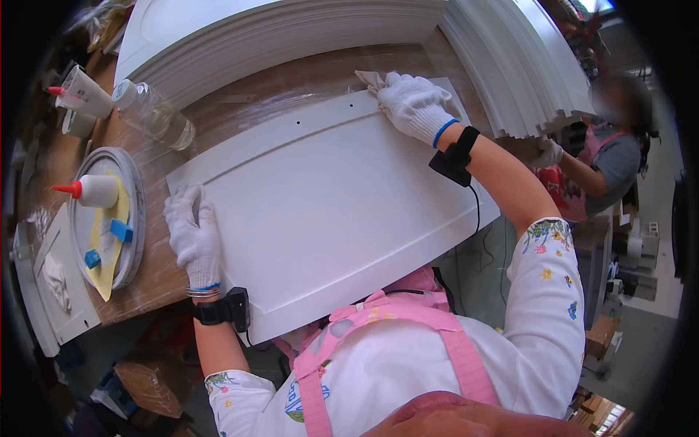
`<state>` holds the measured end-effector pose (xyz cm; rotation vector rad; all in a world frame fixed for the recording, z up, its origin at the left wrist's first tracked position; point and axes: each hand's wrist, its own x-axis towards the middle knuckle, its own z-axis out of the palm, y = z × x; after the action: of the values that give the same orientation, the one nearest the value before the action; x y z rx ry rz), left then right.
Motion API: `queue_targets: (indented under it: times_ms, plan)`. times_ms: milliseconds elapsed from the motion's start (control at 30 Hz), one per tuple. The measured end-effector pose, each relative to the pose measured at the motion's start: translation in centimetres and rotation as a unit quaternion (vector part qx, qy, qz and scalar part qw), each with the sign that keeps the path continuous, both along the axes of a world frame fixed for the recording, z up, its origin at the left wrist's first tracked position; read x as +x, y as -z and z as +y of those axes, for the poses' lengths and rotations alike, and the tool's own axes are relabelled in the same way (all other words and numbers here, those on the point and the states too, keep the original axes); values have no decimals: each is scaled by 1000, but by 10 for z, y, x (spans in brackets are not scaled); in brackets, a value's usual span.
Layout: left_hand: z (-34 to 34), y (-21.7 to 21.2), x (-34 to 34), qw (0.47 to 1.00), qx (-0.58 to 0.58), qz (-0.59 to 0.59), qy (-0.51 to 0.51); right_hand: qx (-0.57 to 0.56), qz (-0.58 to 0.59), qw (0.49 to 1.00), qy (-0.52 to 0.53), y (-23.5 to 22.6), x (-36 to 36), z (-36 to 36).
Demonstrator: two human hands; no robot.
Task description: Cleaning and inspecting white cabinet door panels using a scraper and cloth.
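White panel (342, 197) — position and hand support

Head view: The panel lies on the tabletop (156, 280), its near side extending past it toward the wearer. The gloved left hand (193, 229) rests at the left edge, probably to steady it; its fingers lie close together — whether they grip underneath cannot be told. The gloved right hand (415, 105) has its fingers clamped on a beige cloth (370, 79) at the far edge, presumably pressing it there. The glove conceals much of the cloth; the panel's underside is hidden.

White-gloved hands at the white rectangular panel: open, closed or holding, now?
Left hand: on the left edge of the panel; grip unclear.
Right hand: closed on a beige cloth at the panel's far edge.
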<state>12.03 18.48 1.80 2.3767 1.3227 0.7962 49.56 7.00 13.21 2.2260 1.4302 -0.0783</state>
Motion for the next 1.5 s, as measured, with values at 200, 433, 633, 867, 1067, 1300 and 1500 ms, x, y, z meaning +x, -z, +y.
queue_targets:
  times_ms: [200,433,633,867,1067,1300,1500]
  plan:
    - [0,0,0,1000,-1,-8,-8,-4,-32,999,33,7,39,-13]
    - [0,-2,-3,1000,-5,17,0,-4,-10,1000,-9,7,13,1]
    - [0,-3,1,1000,-1,18,-4,-15,-14,1000,-8,10,26,-7]
    - [-3,-3,-2,1000,-3,20,-13,-9,27,999,-20,5,27,-9]
    - [1,-3,0,1000,6,26,2,-14,-8,1000,8,6,12,1]
    - [0,-3,-1,1000,-16,-18,-9,-7,-14,999,37,8,42,-10]
    - [0,-5,3,1000,3,-9,10,25,64,997,-36,4,-32,20]
